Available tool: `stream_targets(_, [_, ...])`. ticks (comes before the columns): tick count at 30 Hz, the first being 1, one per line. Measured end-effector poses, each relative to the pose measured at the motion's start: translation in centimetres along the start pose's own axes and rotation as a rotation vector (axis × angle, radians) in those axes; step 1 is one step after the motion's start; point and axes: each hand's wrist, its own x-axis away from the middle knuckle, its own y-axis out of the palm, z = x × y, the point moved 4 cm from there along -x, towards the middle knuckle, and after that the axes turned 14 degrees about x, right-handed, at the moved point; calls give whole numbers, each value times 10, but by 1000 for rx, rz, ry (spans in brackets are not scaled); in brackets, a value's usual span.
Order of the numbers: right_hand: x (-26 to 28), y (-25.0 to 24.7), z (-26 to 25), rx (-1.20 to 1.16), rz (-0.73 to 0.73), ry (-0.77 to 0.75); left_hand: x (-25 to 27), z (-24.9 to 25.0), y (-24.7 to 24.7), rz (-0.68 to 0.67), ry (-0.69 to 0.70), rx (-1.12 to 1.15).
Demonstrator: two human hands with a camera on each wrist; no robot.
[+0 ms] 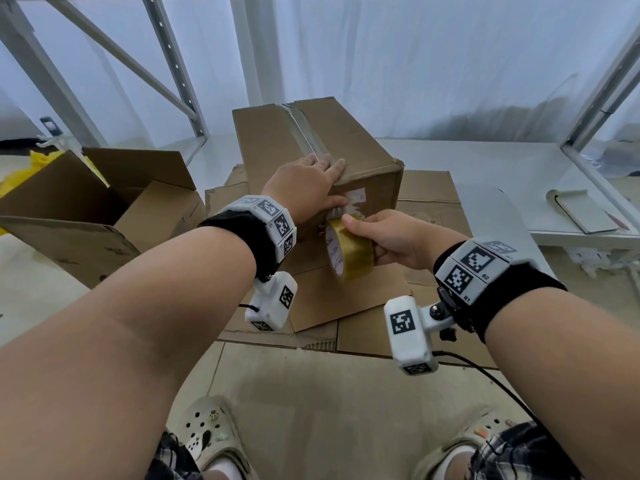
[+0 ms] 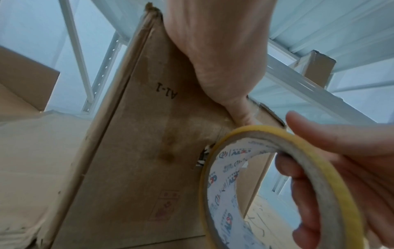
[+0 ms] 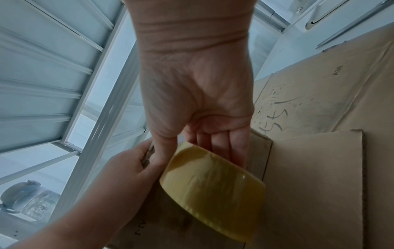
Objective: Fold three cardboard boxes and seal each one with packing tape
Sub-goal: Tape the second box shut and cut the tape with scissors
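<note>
Our left hand [image 1: 311, 187] lies flat-fingered over the taped box [image 1: 349, 147]'s 6 o'clock top edge. Our right hand [image 1: 388, 237] curls around the tape roll [image 1: 349, 251] just below; flattened cardboard [image 1: 429, 199] spreads toward 3 o'clock.

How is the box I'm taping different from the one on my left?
The middle box has its flaps closed with tape along the seam; the left box stands open, untaped. My left hand presses the middle box; nothing touches the left box. Both are brown cardboard.
</note>
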Motion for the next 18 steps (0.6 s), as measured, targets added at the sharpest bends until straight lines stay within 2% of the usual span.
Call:
stream_targets(1, [1,-4,-3,58,34,-10,0,0,-2,5,15,-1])
stream_targets(2, [2,-12,-6,135,128,-31,0,0,-5,8,36,-3])
stream_targets(5, [5,-46,-18,354,577,-91,1,-1,-11,8,134,-25])
stream_targets(6, [6,-54,-23,444,676,-103,2,-3,-12,14,162,-32])
stream_targets(7, [4,-59,-26,538,715,-112,2,-5,-13,21,180,-32])
stream_targets(9, [-2,-60,-30,639,662,-136,2,-11,-12,16,195,21])
stream_targets(12, [-19,-51,-25,560,494,-190,4,-23,-12,-34,142,197])
stream_targets(14, [-27,-52,-19,486,511,-233,10,-43,-12,-46,4,221])
stream_targets(16, [-29,-56,-16,423,551,-267,20,-72,-10,-43,-230,236])
stream_targets(18, [-29,-56,-15,395,553,-278,29,-89,-4,-67,-363,381])
